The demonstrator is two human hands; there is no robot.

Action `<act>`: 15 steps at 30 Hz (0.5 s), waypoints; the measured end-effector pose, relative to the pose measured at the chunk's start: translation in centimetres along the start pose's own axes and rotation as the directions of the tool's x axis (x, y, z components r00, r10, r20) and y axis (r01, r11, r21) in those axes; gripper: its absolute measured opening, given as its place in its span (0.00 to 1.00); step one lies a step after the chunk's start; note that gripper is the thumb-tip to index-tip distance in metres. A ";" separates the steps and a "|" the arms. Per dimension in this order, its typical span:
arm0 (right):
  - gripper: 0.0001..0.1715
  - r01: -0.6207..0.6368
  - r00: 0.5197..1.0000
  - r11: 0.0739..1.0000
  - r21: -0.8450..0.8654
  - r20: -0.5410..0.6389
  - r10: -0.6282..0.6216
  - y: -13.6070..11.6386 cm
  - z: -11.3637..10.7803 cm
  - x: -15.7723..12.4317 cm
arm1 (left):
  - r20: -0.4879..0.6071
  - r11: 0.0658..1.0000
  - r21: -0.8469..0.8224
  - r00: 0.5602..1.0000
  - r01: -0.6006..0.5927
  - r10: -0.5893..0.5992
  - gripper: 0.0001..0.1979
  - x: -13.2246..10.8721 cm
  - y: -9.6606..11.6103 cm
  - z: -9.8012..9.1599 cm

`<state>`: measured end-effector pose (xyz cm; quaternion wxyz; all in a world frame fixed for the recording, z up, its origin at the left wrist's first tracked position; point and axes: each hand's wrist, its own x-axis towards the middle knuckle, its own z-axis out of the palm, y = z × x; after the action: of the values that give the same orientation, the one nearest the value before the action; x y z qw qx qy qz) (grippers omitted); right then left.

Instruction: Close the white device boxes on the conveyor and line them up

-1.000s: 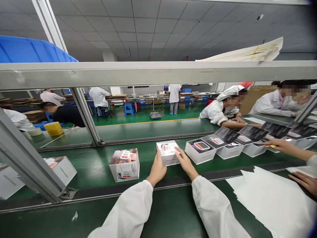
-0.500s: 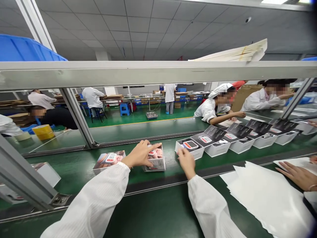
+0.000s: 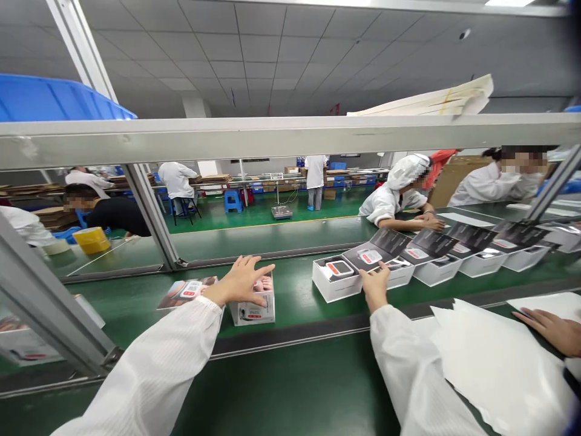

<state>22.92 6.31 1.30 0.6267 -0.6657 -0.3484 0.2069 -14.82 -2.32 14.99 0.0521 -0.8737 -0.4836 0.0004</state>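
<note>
My left hand point(image 3: 242, 280) has its fingers spread over a closed printed carton point(image 3: 256, 312), which shows a blood pressure monitor picture. Another printed carton point(image 3: 188, 290) lies just left of it, partly behind my wrist. Farther right, my right hand point(image 3: 376, 287) has thumb and fingers at the near edge of the raised lid point(image 3: 370, 255) of an open white box point(image 3: 336, 284). Inside that box sits a monitor point(image 3: 339, 267) with a dark screen. Several more open white boxes point(image 3: 438, 272) with black inner lids continue to the right.
A stack of white sheets point(image 3: 494, 363) lies at the right, with a co-worker's hand point(image 3: 551, 330) on it. A metal post point(image 3: 152, 215) and a crossbar point(image 3: 272, 142) frame the green belt point(image 3: 290, 290). Yellow tape point(image 3: 92, 240) stands beyond.
My right hand has moved right, from the open box's near corner to its lid. The closed cartons and the nearest open box sit farther left in view. My left hand's fingers have spread.
</note>
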 end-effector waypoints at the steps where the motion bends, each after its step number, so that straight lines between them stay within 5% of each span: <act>1: 0.52 0.066 0.998 0.997 -0.043 0.009 -0.066 0.0 -0.1 -1.0 | -0.081 1.000 -0.005 0.997 -0.016 0.015 0.45 0.2 0.8 0.1; 3: 0.54 0.211 0.977 0.965 -0.157 0.051 -0.205 -0.2 -0.5 -2.9 | -0.231 0.998 -0.023 0.971 -0.062 0.055 0.41 0.9 3.1 0.3; 6: 0.44 0.375 0.923 0.887 -0.270 0.195 -0.331 -0.3 -1.1 -5.3 | -0.422 0.993 -0.017 0.901 -0.114 0.096 0.38 2.7 7.3 0.9; 9: 0.32 0.555 0.801 0.800 -0.228 0.403 -0.442 -0.1 -1.6 -6.5 | -0.522 0.990 0.018 0.843 -0.139 0.127 0.39 4.9 10.4 2.6; 11: 0.29 0.613 0.727 0.766 -0.191 0.515 -0.454 0.2 -1.7 -7.0 | -0.489 0.991 -0.024 0.866 -0.133 0.104 0.39 6.3 11.3 4.4; 15: 0.28 0.554 0.695 0.820 -0.147 0.625 -0.357 0.4 -1.0 -7.8 | -0.250 0.952 -0.307 0.964 0.015 -0.096 0.42 8.0 11.0 9.0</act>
<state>18.48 0.05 -0.26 0.4060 -0.5563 -0.7044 0.1718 -1.75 -0.55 5.47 -0.0187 -0.8496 -0.4916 -0.1902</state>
